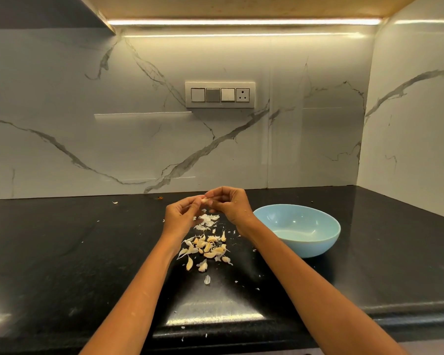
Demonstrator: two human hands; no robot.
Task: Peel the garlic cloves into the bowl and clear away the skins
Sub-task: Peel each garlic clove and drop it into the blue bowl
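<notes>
A: Nearest us, the two forearms come in over the front edge of the black countertop [62, 239], with a few white flakes by that edge.

B: And the hands?

A: Left hand [181, 213] and right hand [228, 203] meet above the counter, fingertips of both curled in and pinching one garlic clove [205, 200] between them. It is small and half hidden; I cannot tell how much skin is left on it.

B: How should the peeling go?

A: I'd judge it best to hold the clove steady with one hand, nick the papery skin at the tip with a thumbnail of the other, and strip it lengthwise, letting it fall straight down onto the loose skins [207, 220] below the hands.

B: Then the bowl?

A: One light blue bowl [299, 230], just right of the right wrist. It looks empty, so the task is early.

B: Counts?

A: One clove in hand. Below and nearer than the hands, a heap of unpeeled cloves [208, 248], roughly a dozen or more; they overlap, so no exact count. One stray clove [207, 279] lies nearer still.
</notes>
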